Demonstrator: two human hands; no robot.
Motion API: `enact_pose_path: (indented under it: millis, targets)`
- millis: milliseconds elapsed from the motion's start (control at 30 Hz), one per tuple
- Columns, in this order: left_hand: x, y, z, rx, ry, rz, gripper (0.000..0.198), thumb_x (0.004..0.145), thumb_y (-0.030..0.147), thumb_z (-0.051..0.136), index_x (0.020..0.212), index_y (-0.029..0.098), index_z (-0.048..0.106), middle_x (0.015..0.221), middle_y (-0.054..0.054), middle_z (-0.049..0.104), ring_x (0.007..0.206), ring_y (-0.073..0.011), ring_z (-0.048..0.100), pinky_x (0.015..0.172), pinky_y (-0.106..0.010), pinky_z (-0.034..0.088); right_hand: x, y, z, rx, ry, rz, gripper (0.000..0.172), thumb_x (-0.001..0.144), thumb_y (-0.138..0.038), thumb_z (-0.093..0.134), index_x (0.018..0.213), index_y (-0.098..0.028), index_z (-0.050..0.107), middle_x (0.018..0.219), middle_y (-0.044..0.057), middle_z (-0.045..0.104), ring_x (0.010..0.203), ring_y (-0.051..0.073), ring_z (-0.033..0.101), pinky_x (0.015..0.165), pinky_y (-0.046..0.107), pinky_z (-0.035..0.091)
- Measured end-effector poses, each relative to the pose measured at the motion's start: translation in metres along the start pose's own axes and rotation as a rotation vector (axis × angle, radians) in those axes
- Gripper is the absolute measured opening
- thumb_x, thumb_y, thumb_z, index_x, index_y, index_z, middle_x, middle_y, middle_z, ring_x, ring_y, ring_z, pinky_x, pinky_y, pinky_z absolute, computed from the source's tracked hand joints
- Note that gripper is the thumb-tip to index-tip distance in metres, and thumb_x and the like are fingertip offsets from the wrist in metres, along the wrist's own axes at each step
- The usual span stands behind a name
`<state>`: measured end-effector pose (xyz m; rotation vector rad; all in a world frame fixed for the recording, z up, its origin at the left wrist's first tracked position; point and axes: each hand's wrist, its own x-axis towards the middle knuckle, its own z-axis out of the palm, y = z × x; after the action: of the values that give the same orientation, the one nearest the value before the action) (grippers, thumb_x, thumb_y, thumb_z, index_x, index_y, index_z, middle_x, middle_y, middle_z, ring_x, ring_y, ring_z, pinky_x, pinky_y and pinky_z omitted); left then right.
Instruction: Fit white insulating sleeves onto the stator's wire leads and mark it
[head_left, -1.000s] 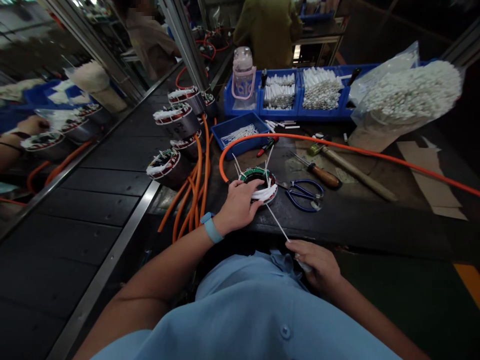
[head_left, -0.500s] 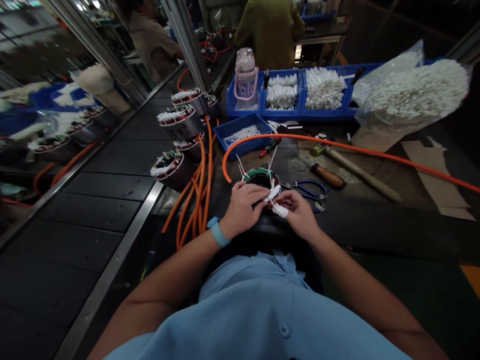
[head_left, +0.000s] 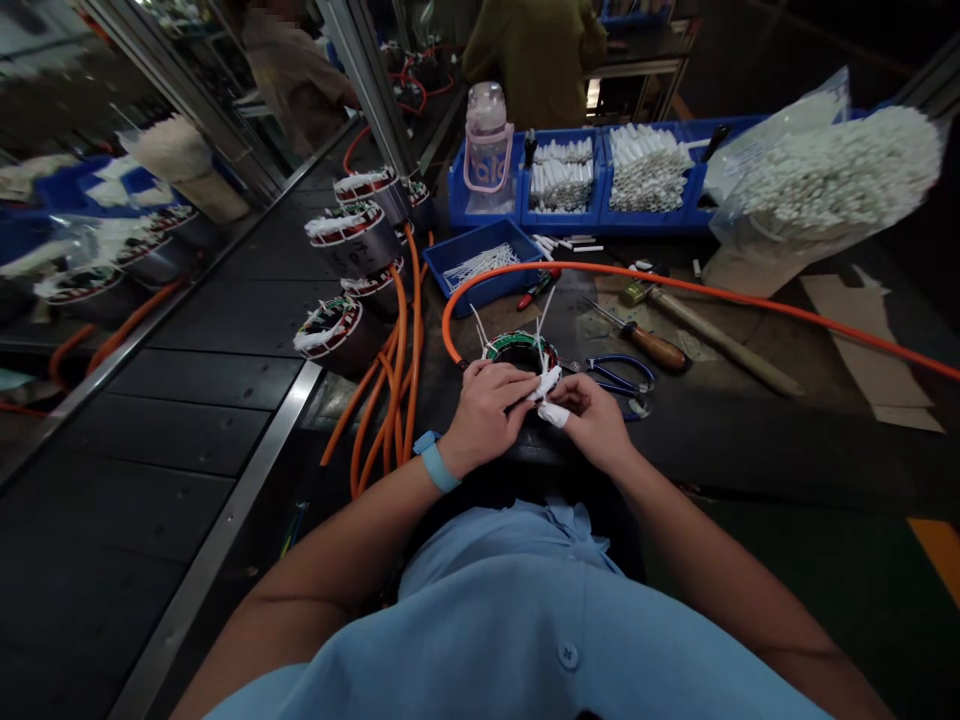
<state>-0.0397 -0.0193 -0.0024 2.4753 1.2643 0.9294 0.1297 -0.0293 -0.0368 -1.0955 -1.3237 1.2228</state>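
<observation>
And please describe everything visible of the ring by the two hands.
The ring sits on the dark bench, its middle dark and hollow. Green shows along its far rim; thin white ties stick up from it, and white material covers its near right. The left hand touches it; whether the right hand does is unclear.

Light blue shirt, with a wristband on one side.
Through the head camera I see a plain light blue shirt (head_left: 495, 620), creased and gathered near its front edge, with one round blue button (head_left: 568, 656) low in my view. The sleeve leaves the left forearm bare. A pale turquoise band (head_left: 439, 468) with a deeper blue piece (head_left: 427, 442) circles the left wrist; I make out a white covering (head_left: 553, 414) at the right thumb.
</observation>
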Motion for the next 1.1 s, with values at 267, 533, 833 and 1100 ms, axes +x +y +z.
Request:
enact_pose_path:
  millis: [267, 533, 833, 1100]
  targets:
    - [-0.001, -0.001, 0.000, 0.004, 0.004, 0.015, 0.024, 0.082, 0.019, 0.056, 0.104, 0.021, 0.065, 0.104, -0.004, 0.068, 0.100, -0.0173, 0.057, 0.098, -0.041, 0.032, -0.013, 0.001, -0.003, 0.123, -0.026, -0.019, 0.029, 0.064, -0.034, 0.075, 0.078, -0.024, 0.052, 0.080, 0.000, 0.067, 0.076, 0.016, 0.064, 0.074, 0.032, 0.052]
    - [0.000, 0.000, 0.000, 0.006, 0.005, 0.006, 0.024, 0.082, 0.019, 0.057, 0.104, 0.021, 0.066, 0.103, -0.004, 0.068, 0.099, -0.0179, 0.057, 0.098, -0.042, 0.031, 0.004, 0.002, 0.005, 0.020, 0.076, 0.019, 0.027, 0.061, -0.031, 0.075, 0.071, -0.022, 0.052, 0.067, -0.003, 0.059, 0.062, 0.013, 0.057, 0.062, 0.028, 0.048]
    - [-0.001, -0.003, 0.000, 0.003, 0.026, 0.041, 0.025, 0.081, 0.017, 0.059, 0.104, 0.020, 0.065, 0.102, -0.003, 0.068, 0.098, -0.0177, 0.057, 0.095, -0.040, 0.033, -0.014, 0.002, -0.001, 0.128, -0.036, -0.009, 0.030, 0.065, -0.031, 0.074, 0.079, -0.022, 0.049, 0.084, 0.001, 0.067, 0.080, 0.016, 0.064, 0.076, 0.031, 0.050]
    - [0.000, -0.002, 0.000, 0.009, 0.023, 0.039, 0.024, 0.081, 0.018, 0.058, 0.104, 0.020, 0.065, 0.103, -0.004, 0.068, 0.098, -0.0181, 0.058, 0.095, -0.041, 0.034, -0.004, 0.001, 0.001, 0.050, 0.002, -0.030, 0.026, 0.065, -0.029, 0.075, 0.076, -0.022, 0.053, 0.076, -0.001, 0.064, 0.071, 0.014, 0.062, 0.070, 0.029, 0.051]
